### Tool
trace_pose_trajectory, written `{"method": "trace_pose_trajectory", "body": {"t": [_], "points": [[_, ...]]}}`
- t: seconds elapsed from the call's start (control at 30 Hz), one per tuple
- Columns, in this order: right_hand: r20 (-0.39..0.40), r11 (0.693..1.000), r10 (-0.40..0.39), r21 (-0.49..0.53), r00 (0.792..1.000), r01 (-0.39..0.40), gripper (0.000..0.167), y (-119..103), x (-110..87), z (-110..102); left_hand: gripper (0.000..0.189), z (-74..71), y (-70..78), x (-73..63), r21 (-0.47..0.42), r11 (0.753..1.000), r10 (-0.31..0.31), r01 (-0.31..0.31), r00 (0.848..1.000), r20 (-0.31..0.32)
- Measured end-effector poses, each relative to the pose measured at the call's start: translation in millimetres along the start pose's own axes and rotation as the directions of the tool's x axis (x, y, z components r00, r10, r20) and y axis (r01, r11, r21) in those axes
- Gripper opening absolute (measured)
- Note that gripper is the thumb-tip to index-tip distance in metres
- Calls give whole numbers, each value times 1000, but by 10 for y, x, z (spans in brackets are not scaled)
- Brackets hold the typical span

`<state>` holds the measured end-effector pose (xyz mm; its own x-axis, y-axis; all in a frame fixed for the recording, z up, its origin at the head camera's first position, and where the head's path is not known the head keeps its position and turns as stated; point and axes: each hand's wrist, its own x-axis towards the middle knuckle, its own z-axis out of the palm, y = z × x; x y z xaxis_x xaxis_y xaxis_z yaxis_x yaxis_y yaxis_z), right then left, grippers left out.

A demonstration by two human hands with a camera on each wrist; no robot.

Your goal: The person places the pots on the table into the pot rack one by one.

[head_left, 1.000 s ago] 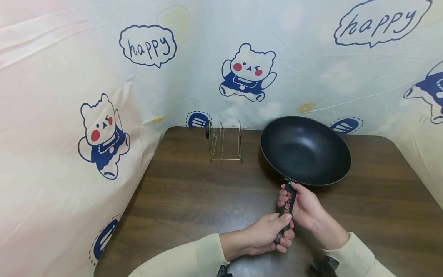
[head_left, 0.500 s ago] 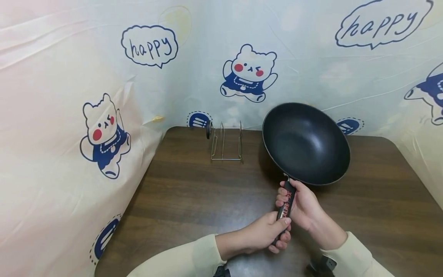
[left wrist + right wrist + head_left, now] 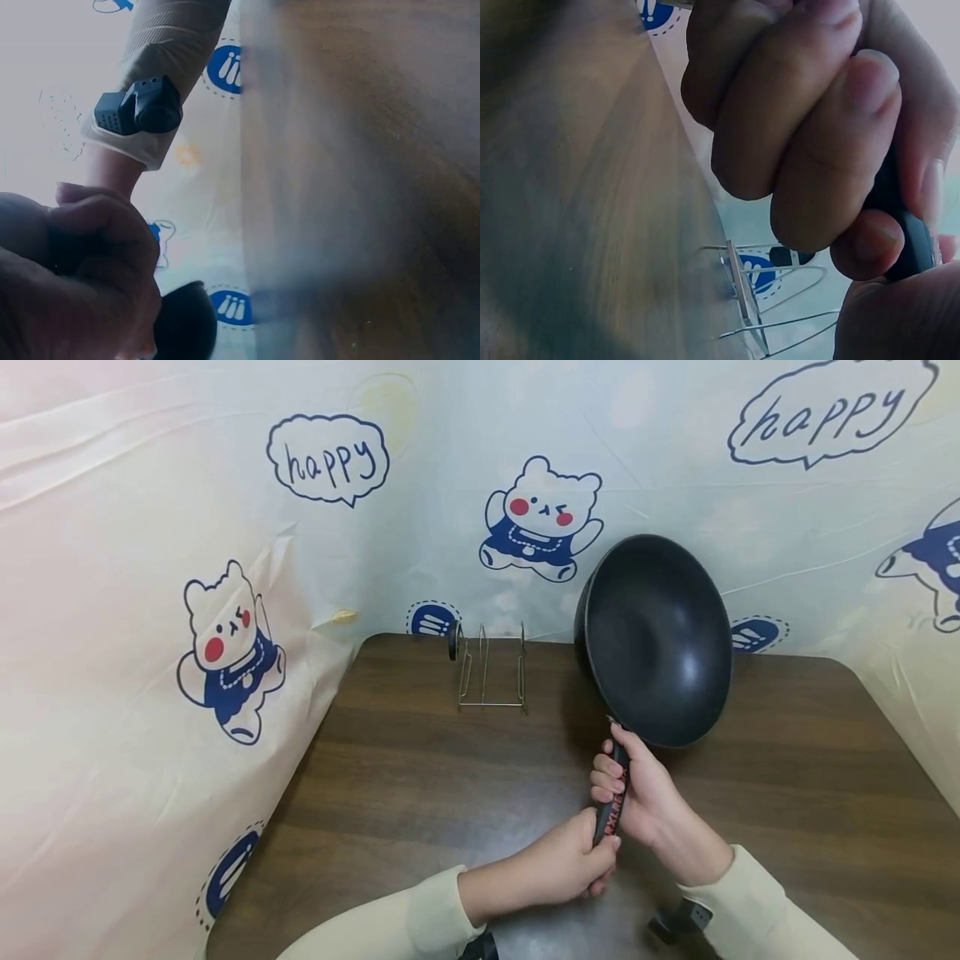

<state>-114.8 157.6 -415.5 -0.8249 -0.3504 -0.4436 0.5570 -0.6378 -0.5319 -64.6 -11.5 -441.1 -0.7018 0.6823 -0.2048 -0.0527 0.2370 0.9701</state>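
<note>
A black wok (image 3: 656, 643) is held up above the back right of the table, tilted so that its hollow faces left-to-right toward the viewer and its left outer wall shows. Its black handle (image 3: 613, 797) with red lettering points down toward the front. My right hand (image 3: 645, 789) grips the handle's upper part close to the pan. Lower down, my left hand (image 3: 573, 860) grips the handle's end, thumb along it. In the right wrist view curled fingers (image 3: 825, 157) wrap the handle (image 3: 911, 240). The left wrist view shows part of the wok (image 3: 187, 322) beyond the hands.
On the brown wooden table (image 3: 420, 760) a thin wire rack (image 3: 491, 703) with a black round piece (image 3: 453, 641) stands at the back, left of the wok. A printed cloth (image 3: 420, 510) hangs behind the table and along its left side.
The wok has tilted steeply, its far rim rising and its left side lifting. Both hands keep their grip on the handle and have shifted slightly left and up.
</note>
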Motion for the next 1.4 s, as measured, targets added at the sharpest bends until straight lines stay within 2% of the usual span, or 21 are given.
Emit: {"method": "trace_pose_trajectory", "body": {"t": [0.13, 0.27, 0.33, 0.4, 0.47, 0.57, 0.7, 0.83, 0.93, 1.0, 1.13, 1.27, 1.4], "points": [[58, 1000, -10, 7, 998, 9, 44, 7, 23, 9, 10, -9, 12, -23, 147, 989, 17, -12, 999, -33], [168, 1000, -11, 28, 986, 7, 48, 23, 76, -2, 7, 16, 37, -54, 261, 965, 32, 0, 993, -116], [236, 999, -11, 48, 972, 0, 50, 36, 113, -11, 7, 28, 50, -71, 330, 944, 46, 11, 985, -163], [303, 998, -12, 70, 953, -9, 50, 55, 150, -21, 7, 40, 58, -87, 415, 910, 65, 26, 977, -203], [375, 995, -15, 93, 927, -22, 50, 78, 188, -35, 8, 51, 57, -105, 470, 882, 76, 42, 970, -229], [485, 993, -26, 116, 874, -35, 47, 118, 252, -59, 10, 68, 33, -128, 551, 833, 104, 57, 961, -258], [607, 991, -40, 128, 794, -48, 44, 169, 348, -77, 14, 86, -30, -159, 605, 794, 148, 59, 946, -287], [692, 990, -34, 121, 722, -68, 40, 217, 441, -67, 18, 102, -97, -203, 605, 792, 162, 82, 928, -337], [740, 988, -31, 123, 672, -90, 36, 250, 501, -29, 20, 104, -127, -240, 624, 776, 197, 93, 904, -380], [765, 988, -32, 122, 643, -97, 34, 267, 537, 7, 22, 98, -137, -262, 648, 756, 232, 99, 884, -405], [792, 988, -43, 124, 609, -92, 35, 284, 596, 98, 23, 60, -136, -300, 682, 724, 296, 101, 848, -440], [809, 986, -34, 124, 587, -114, 35, 284, 642, 212, 24, 10, -108, -351, 699, 708, 327, 107, 827, -458], [834, 985, -23, 114, 551, -132, 35, 275, 685, 347, 24, -45, -54, -404, 718, 684, 353, 125, 805, -476]]}}
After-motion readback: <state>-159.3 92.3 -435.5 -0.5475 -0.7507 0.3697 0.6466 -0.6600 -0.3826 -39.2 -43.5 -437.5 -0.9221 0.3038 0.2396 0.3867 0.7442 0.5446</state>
